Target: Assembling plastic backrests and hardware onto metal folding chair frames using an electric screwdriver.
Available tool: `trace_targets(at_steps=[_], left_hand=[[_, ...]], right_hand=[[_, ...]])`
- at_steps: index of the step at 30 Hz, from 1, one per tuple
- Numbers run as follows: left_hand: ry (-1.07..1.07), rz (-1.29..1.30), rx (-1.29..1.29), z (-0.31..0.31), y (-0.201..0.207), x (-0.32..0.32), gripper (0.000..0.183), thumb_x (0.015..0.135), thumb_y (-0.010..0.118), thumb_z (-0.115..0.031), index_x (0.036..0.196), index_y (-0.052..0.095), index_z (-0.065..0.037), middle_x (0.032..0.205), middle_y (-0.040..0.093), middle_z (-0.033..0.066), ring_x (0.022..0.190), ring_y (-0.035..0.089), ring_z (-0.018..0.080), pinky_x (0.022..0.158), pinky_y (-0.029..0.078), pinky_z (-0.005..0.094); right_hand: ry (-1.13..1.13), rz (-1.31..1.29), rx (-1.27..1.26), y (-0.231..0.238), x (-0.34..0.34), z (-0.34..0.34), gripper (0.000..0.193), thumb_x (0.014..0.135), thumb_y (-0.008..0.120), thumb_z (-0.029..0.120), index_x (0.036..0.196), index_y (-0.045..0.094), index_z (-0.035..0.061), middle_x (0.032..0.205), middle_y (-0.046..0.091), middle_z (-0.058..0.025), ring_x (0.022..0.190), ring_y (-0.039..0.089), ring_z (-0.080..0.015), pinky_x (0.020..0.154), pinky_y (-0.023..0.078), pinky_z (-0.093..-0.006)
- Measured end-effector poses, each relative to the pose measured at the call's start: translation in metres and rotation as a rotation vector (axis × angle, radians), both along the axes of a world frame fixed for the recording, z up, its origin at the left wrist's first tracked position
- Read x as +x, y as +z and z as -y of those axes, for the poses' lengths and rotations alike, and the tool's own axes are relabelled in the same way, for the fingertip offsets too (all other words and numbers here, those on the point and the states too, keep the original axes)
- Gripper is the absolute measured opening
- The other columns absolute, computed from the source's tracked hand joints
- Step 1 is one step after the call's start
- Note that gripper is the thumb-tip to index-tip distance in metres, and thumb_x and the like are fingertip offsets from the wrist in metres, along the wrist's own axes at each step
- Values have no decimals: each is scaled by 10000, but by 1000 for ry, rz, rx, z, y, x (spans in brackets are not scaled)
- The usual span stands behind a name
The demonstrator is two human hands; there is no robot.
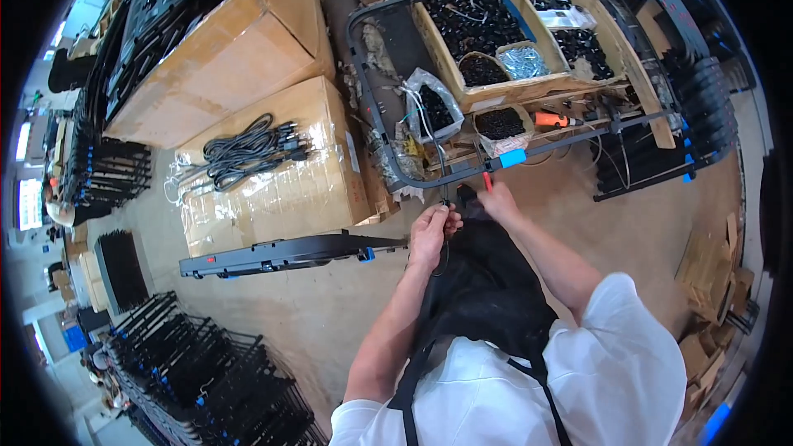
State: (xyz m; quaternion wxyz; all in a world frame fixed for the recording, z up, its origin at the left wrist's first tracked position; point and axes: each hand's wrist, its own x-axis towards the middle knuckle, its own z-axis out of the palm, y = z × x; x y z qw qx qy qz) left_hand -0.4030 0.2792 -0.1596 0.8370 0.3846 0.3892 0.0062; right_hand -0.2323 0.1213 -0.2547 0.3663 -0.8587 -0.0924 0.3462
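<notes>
A black tubular frame with rounded corners and blue tape lies across the bench in front of me. My left hand is closed in a pinch on a thin black cable just below the frame's near rail. The cable rises over that rail, and a loop hangs under the fingers. My right hand is closed round a red-handled tool, close beside the near rail. The tool's working end is too small to make out.
A divided wooden box of small black parts stands behind. Nearer are a bag of parts and an orange-handled tool. Coiled black cables lie on a carton at left. A long black part juts toward my left hand.
</notes>
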Motion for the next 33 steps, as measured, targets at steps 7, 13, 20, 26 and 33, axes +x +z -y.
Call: trace_targets(at_steps=[7,13,20,26,33], left_hand=[[-5,76,15,7,5,10,285,1102,611,-224,1239,693,11,1070,760,85,930,717,152,850,584,303],[-21,17,35,9,2,17,282,1098,617,-241,1212,694,5,1085,760,108,917,729,180,824,590,331],[-10,-72,177,23,9,23,280,1102,608,-254,1180,704,-2,1025,764,87,879,733,166,777,588,322],[46,-99,275,35,8,26,282,1112,580,-259,1142,702,-6,971,747,62,823,703,147,766,581,312],[108,-39,347,40,-1,29,266,1137,520,-218,1158,692,-16,988,726,40,842,681,125,809,588,316]], right_hand=[[130,-443,-75,99,-48,46,374,993,635,293,1207,582,-9,977,723,-174,801,725,-289,711,575,-429],[400,-149,-132,153,-50,27,465,944,542,116,1384,521,-34,1243,663,-328,1237,633,-467,1053,486,-542],[462,-56,-215,155,-51,20,683,923,573,111,1560,362,-11,1413,556,-350,1301,589,-488,1104,478,-539],[611,60,-225,166,-50,16,841,909,613,149,1646,236,1,1344,563,-338,1230,618,-484,1050,501,-552],[702,102,-217,205,-36,29,1071,828,727,184,1712,126,117,1349,549,-293,1325,536,-425,1092,419,-530]])
